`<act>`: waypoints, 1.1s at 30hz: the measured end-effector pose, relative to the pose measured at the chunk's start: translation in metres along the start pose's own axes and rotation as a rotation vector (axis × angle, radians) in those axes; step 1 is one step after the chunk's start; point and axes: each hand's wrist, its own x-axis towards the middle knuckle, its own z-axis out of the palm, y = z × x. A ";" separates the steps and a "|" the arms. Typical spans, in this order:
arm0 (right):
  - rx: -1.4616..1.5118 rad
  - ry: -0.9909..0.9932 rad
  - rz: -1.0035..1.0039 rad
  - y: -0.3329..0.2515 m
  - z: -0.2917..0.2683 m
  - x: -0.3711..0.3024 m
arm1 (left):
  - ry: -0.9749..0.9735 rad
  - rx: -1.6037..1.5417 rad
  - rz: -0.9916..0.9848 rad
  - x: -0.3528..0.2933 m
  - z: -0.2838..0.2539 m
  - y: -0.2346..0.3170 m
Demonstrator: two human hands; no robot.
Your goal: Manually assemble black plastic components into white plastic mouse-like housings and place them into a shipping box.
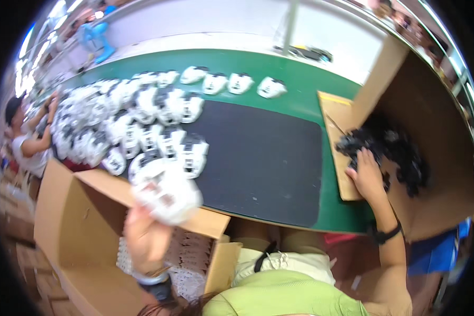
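Note:
My left hand point(145, 237) is raised over an open cardboard box and grips a white moulded plastic shell point(168, 192), blurred by motion. The shell is rounded, with small openings on the side facing me. At the right, my right hand point(367, 176) reaches into a tilted cardboard box point(447, 126), fingers spread and touching a heap of small black parts point(405, 158). Its fingertips are partly lost against the black parts. Many similar white shells with dark inserts point(131, 113) stand crowded together on the left of the table.
A black mat point(263, 163) lies on the green table point(300, 79). Several white shells point(239, 83) stand in a row behind it. The open box point(68, 221) at lower left contains stacked white pieces point(189, 253). Another person point(31, 137) works at far left, near a blue fan point(96, 39).

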 end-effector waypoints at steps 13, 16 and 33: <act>0.202 0.065 0.054 -0.022 -0.006 -0.005 | -0.124 0.166 0.008 0.023 0.067 -0.063; 0.088 0.100 0.011 -0.025 0.009 -0.004 | -0.193 0.215 -0.052 0.026 0.074 -0.068; 1.948 -0.426 -0.136 -0.198 -0.068 -0.018 | -0.250 0.453 0.124 0.034 0.057 -0.088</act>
